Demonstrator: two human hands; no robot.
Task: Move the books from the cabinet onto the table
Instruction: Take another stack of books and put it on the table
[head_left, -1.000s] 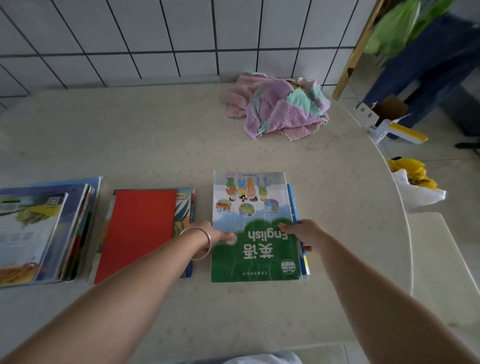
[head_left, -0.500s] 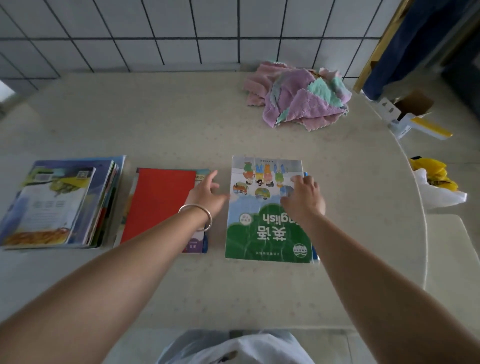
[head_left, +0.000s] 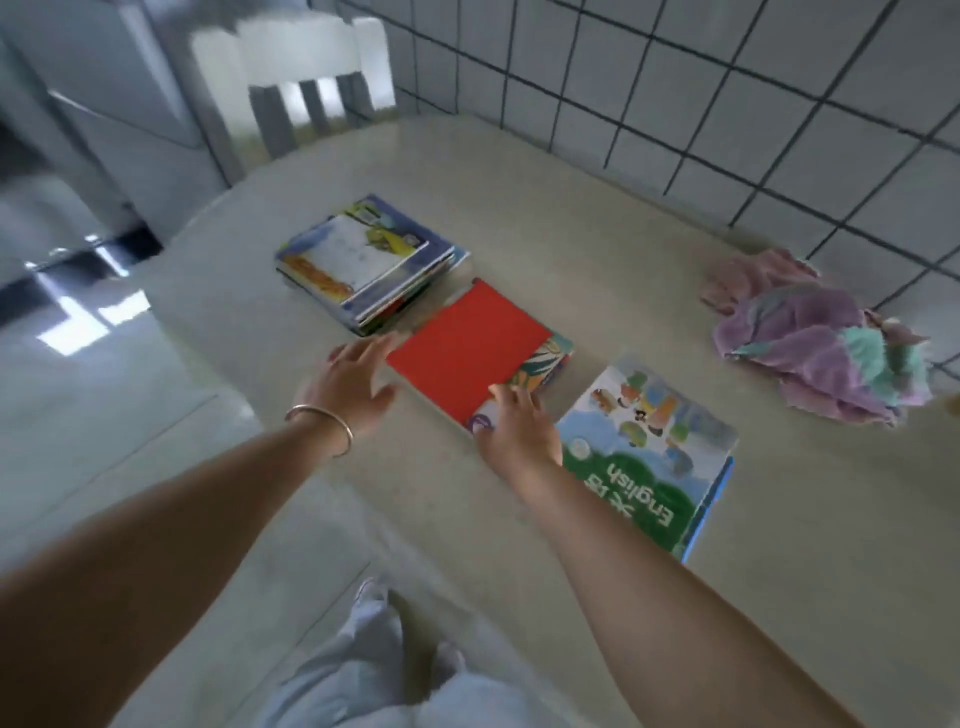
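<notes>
Three lots of books lie on the pale table. A tall stack of picture books is farthest left. A red-covered book tops a small pile in the middle. A green and blue English textbook lies on a blue book to the right. My left hand, with a metal bangle on the wrist, hovers spread just left of the red book. My right hand rests flat on the near right corner of the red pile, fingers straight. No cabinet is in view.
A heap of pink, purple and teal cloths lies at the table's right by the tiled wall. A white chair stands beyond the table's far left end. The glossy floor lies left of the table edge.
Both hands left the English textbook and shifted left to the red pile. My head turned left, so the chair and floor came into view and the scene is tilted.
</notes>
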